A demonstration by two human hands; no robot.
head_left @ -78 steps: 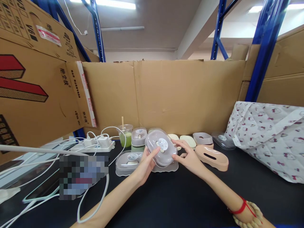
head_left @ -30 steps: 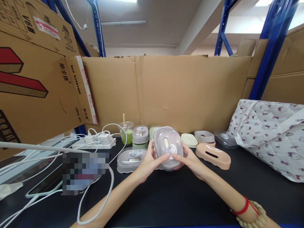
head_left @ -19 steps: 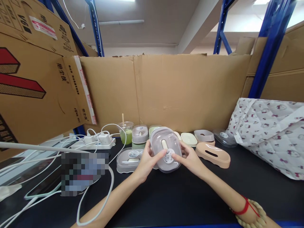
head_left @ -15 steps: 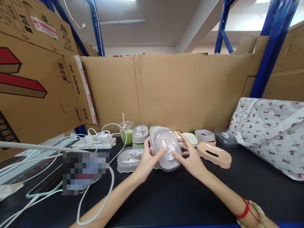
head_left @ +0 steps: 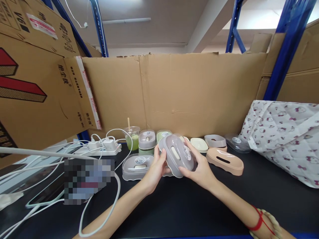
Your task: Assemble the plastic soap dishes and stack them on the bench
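A: Where do we have the grey box (head_left: 167,150)?
B: Held up over the table (head_left: 199,212), tilted, clear lid (head_left: 178,145) facing us. Tilt probably lets us see the top and its round sticker (head_left: 186,153).
A: Our grip?
B: Both hands clamped on it. Left hand (head_left: 153,169) has the left side; right hand (head_left: 202,168) has the right, thumb at the near edge, fingers round the far side. We'd say opposite sides steady the tilt.
A: Around us?
B: Second grey box (head_left: 132,171) sits flat just beside our left hand. Peach cover (head_left: 225,161) lies right of our right hand. Pale tub (head_left: 198,145) stands behind, near the cardboard (head_left: 204,96), likely clear of our arms.
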